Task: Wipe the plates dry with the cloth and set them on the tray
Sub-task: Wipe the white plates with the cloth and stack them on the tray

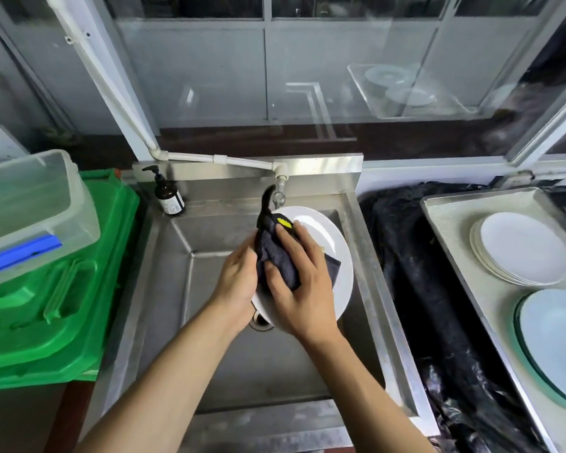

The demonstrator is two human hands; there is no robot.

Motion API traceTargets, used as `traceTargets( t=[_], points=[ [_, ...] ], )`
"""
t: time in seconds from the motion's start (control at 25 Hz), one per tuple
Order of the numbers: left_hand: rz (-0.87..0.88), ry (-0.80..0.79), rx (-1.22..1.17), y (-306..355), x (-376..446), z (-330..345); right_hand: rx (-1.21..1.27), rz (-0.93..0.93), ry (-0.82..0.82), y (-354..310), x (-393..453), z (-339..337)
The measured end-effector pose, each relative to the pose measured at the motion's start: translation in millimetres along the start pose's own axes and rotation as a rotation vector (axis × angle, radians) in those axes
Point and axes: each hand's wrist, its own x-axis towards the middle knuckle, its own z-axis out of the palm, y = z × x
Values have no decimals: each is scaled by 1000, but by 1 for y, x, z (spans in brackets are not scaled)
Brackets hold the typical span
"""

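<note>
A white plate (332, 246) is held tilted over the steel sink (209, 243). My left hand (237, 282) grips its left edge, fingers behind the plate. My right hand (299, 282) presses a dark blue cloth (276, 256) with a yellow tag against the plate's face, fingers curled over the cloth. On the right, a metal tray (451, 223) holds a stack of white plates (521, 250) and a pale blue plate with a green rim (559, 341).
A tap (279, 188) hangs just behind the plate. A brown soap pump bottle (167, 194) stands at the sink's back left corner. Green plastic crates (62, 295) with a clear lidded box (30, 204) sit at left. Black cloth (438, 305) lies between sink and tray.
</note>
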Motion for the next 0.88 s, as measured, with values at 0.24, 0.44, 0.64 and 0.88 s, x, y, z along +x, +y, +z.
traceTargets(
  t=[0.24, 0.44, 0.64, 0.88],
  points=[
    [54, 37, 39, 3, 2, -13, -4, 243, 297, 11, 32, -7],
    [87, -34, 43, 6, 5, -12, 86, 5, 109, -13, 24, 17],
    [103, -1, 98, 8, 1, -14, 57, 264, 323, 9, 28, -5],
    [130, -14, 56, 17, 2, -3, 123, 49, 75, -16, -1, 21]
  ],
)
